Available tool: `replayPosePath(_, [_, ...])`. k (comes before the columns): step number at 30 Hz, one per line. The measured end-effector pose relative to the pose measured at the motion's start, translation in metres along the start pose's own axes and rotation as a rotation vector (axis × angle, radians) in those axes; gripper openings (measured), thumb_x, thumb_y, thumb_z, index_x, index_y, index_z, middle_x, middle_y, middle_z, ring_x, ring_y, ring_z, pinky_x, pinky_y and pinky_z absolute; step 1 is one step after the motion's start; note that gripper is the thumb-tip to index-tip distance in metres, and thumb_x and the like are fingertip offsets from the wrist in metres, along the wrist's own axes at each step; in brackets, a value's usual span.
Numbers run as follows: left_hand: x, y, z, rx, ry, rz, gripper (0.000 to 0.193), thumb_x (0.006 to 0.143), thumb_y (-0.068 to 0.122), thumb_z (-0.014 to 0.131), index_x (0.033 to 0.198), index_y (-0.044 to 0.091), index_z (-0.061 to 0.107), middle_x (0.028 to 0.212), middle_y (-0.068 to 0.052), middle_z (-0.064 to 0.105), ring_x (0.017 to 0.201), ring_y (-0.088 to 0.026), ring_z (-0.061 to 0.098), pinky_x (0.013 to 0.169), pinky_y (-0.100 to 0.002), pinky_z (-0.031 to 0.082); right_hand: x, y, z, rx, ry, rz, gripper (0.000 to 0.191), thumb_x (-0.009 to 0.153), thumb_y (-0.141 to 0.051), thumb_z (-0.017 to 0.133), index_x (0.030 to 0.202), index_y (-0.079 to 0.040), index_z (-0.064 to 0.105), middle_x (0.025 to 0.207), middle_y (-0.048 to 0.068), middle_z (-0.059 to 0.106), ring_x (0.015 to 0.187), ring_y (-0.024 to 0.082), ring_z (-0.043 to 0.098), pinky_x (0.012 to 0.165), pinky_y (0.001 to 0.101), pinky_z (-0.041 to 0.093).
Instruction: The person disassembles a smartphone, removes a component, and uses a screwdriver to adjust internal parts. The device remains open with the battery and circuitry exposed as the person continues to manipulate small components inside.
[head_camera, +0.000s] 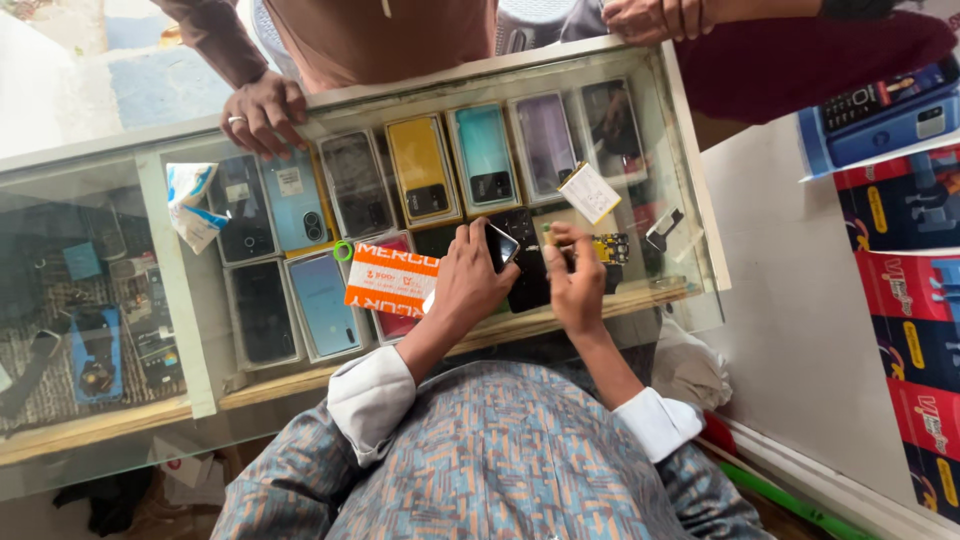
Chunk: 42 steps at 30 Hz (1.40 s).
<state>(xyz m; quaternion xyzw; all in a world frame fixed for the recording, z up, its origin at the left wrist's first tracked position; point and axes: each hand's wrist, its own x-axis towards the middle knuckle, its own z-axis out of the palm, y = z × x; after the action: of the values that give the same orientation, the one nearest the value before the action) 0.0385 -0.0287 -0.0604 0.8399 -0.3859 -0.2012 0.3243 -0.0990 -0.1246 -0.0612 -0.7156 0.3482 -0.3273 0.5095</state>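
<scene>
Down at the glass counter (700, 225), the person's left hand (470, 280) curls around a small dark phone (503, 245), tilted up at its fingertips. Just to its right, almost touching, the right hand (575, 280) has its fingers pinched together on something too small to make out, beside the phone's lower edge. The phone's long axis runs away from the body, and the left hand carries it. Left of that hand lies an orange and white box (392, 278). Farther off, another person's ringed hand (262, 112) rests on the counter's far edge, above rows of boxed phones (425, 168).
</scene>
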Motion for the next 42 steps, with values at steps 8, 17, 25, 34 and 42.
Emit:
replayPosePath(8, [-0.002,-0.014,-0.016,-0.356,-0.221,-0.039,0.051,0.086,0.024,0.066,0.130,0.002,0.052,0.106,-0.019,0.067,0.097,-0.035,0.068,0.088,-0.043,0.054,-0.003,0.002,0.004,0.373,-0.120,0.231,0.017,0.103,-0.013,0.066,0.116,-0.002,0.065,0.081,-0.006,0.056,0.065,0.001,0.044,0.054,0.0192,0.035])
replayPosePath(17, [-0.010,-0.005,-0.025,-1.093,-0.530,-0.245,0.046,0.089,0.010,0.044,0.133,0.003,0.054,0.100,-0.007,0.066,0.082,-0.015,0.067,0.071,-0.030,0.057,0.003,-0.067,0.014,0.033,-0.148,0.194,0.015,0.095,-0.014,0.071,0.103,-0.002,0.076,0.069,-0.004,0.065,0.061,0.001,0.054,0.052,0.0217,0.044])
replayPosePath(25, [-0.012,0.008,-0.034,-0.546,-0.265,-0.070,0.047,0.091,0.024,0.053,0.134,0.004,0.050,0.109,-0.021,0.067,0.099,-0.033,0.068,0.087,-0.041,0.053,0.004,-0.066,0.016,0.050,-0.112,0.159,0.014,0.092,-0.013,0.076,0.100,-0.001,0.077,0.076,-0.003,0.073,0.069,-0.001,0.061,0.060,0.0193,0.051])
replayPosePath(34, [-0.016,0.013,-0.035,-0.432,-0.209,-0.006,0.049,0.093,0.026,0.054,0.133,0.001,0.046,0.123,-0.028,0.060,0.120,-0.044,0.058,0.104,-0.046,0.045,0.007,-0.035,0.013,0.141,-0.177,0.226,0.010,0.093,-0.010,0.075,0.094,0.000,0.074,0.070,-0.008,0.059,0.062,0.000,0.045,0.052,0.0200,0.036])
replayPosePath(42, [-0.011,0.002,-0.020,-0.638,-0.394,-0.238,0.047,0.091,0.019,0.049,0.136,0.005,0.049,0.102,-0.019,0.066,0.085,-0.027,0.071,0.078,-0.038,0.057,0.002,-0.020,0.015,0.128,-0.138,0.207,0.011,0.092,-0.011,0.075,0.091,0.000,0.071,0.072,-0.007,0.058,0.064,0.000,0.046,0.054,0.0223,0.037])
